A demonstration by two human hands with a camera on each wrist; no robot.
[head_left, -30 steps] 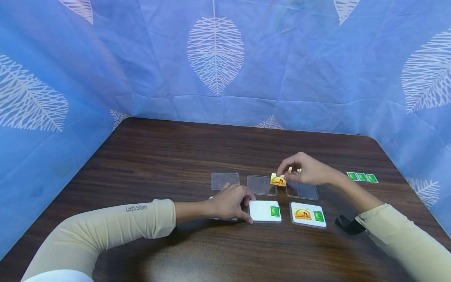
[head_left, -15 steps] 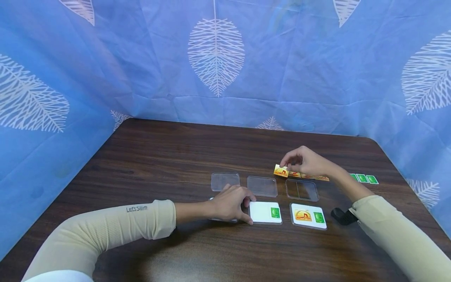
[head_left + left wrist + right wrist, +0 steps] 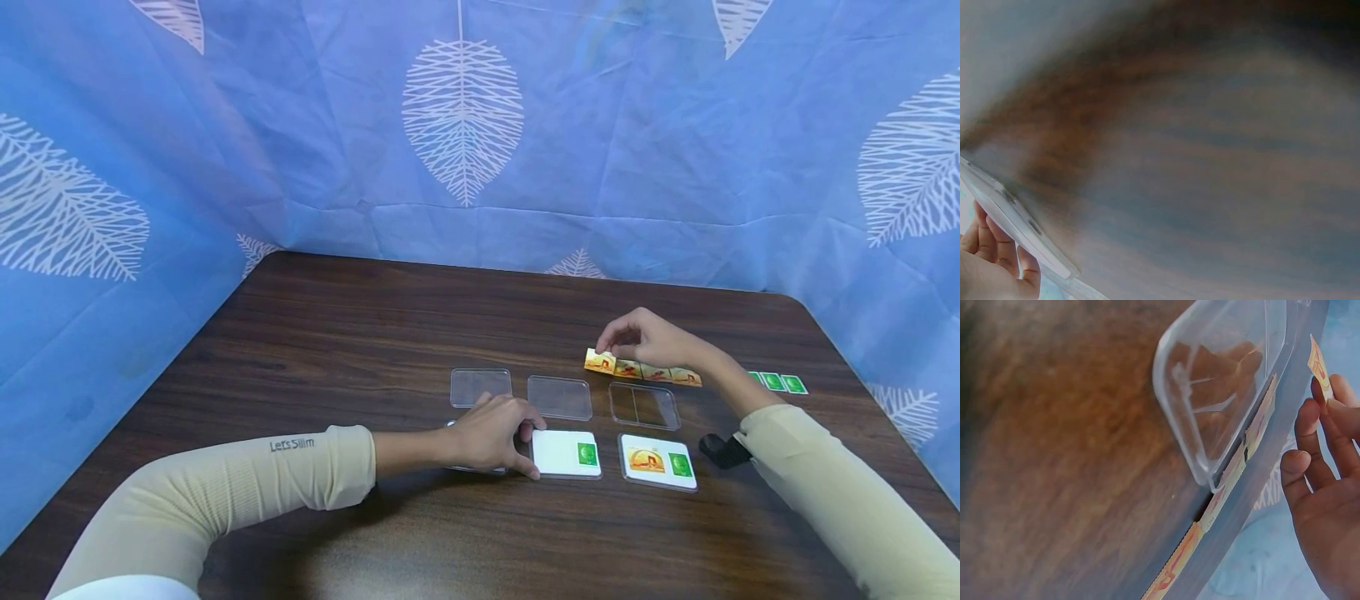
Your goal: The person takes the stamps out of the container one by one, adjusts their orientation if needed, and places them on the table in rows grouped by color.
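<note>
- landmark: one-stamp case (image 3: 545, 454), a clear case with a white card, green stamp at the card's right end.
- left hand (image 3: 491, 431) at the landmark's left end; thumb at the near corner, fingers by the far corner, grasping it.
- right hand (image 3: 651, 337) beyond the landmark and to its right; thumb and fingers pinch an orange stamp (image 3: 600, 361) by its edge.
- pinched stamp is tilted up, beyond the landmark and slightly right; right wrist view has it apart from the others.
- orange stamp row (image 3: 657, 374) on the table (image 3: 375, 325), farther right of the landmark than the pinched stamp.
- three clear trays (image 3: 559, 397) in a line just beyond the landmark.
- two-stamp case (image 3: 657, 462) just right of the landmark, orange and green stamps on its card.
- another case (image 3: 480, 471) left of the landmark, mostly hidden by the left hand; contents cannot be told.
- green stamps (image 3: 782, 382) well right of the landmark and beyond it, side by side.
</note>
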